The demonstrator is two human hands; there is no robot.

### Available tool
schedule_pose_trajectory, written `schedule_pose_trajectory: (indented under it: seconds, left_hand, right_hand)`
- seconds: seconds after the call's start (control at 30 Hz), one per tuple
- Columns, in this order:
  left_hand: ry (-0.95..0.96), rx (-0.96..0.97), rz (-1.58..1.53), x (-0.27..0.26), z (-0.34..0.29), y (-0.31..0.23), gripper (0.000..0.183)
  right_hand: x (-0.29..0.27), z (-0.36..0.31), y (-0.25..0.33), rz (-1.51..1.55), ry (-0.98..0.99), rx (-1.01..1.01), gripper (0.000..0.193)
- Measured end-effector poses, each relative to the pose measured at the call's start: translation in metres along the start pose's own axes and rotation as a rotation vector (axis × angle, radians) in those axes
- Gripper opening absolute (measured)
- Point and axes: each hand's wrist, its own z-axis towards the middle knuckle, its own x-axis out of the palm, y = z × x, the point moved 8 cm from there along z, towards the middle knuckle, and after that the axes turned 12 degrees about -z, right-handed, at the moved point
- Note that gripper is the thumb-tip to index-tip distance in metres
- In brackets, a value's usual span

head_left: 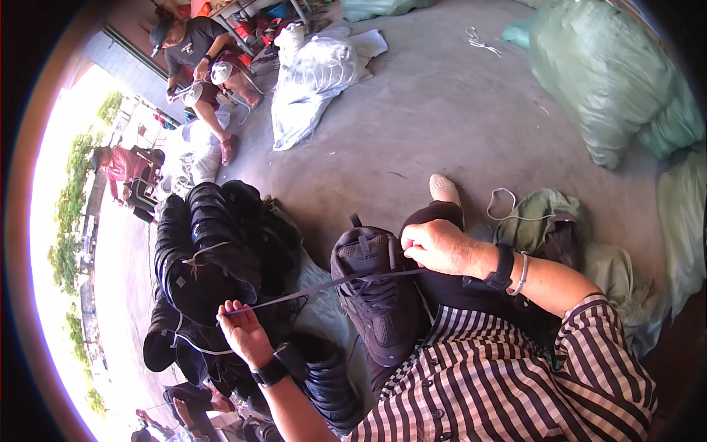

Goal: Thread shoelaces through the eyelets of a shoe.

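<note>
A dark grey sneaker [383,313] rests on my lap, its toe toward me and its tongue and pull loop pointing away. A flat dark shoelace [302,293] runs taut across the sneaker's upper, out to both sides. At the left, the fingertips of my left hand [248,335] pinch one end of it, close to the stacked shoes. My right hand [440,245] is closed on the lace at the sneaker's right, above my thigh; its fingertips are partly hidden.
Left of me stands a heap of nested black shoes [199,250], some tied with pale cord. Large pale green sacks [600,74] stand at the right, and a white sack [317,74] lies ahead. One co-worker [195,55] sits at the far left; others are farther off.
</note>
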Motion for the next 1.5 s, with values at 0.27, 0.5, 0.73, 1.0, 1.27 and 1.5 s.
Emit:
schedule_pose_trajectory:
  seconds: [0.27, 0.5, 0.73, 1.0, 1.27, 1.5]
  left_hand:
    - [0.282, -0.238, 0.429, 0.036, -0.058, 0.062, 0.021]
    - [0.611, -0.278, 0.638, 0.086, -0.125, 0.105, 0.020]
    - [0.698, -0.243, 0.772, 0.095, -0.134, 0.113, 0.030]
    - [0.692, -0.347, 0.620, 0.095, -0.135, 0.109, 0.016]
    - [0.639, -0.087, 0.659, 0.106, -0.104, 0.086, 0.024]
    - [0.641, -0.274, 0.554, 0.099, -0.110, 0.110, 0.011]
  right_hand:
    - [0.001, -0.004, 0.006, -0.068, -0.095, -0.058, 0.007]
    - [0.008, 0.000, 0.028, -0.392, -0.105, -0.161, 0.008]
    - [0.008, 0.008, 0.013, -0.038, 0.201, -0.081, 0.007]
    - [-0.008, 0.013, 0.035, -0.243, 0.017, -0.405, 0.017]
    - [0.002, 0.026, 0.038, -0.427, 0.259, -0.462, 0.018]
    - [0.020, 0.044, 0.013, -0.244, 0.687, -0.061, 0.020]
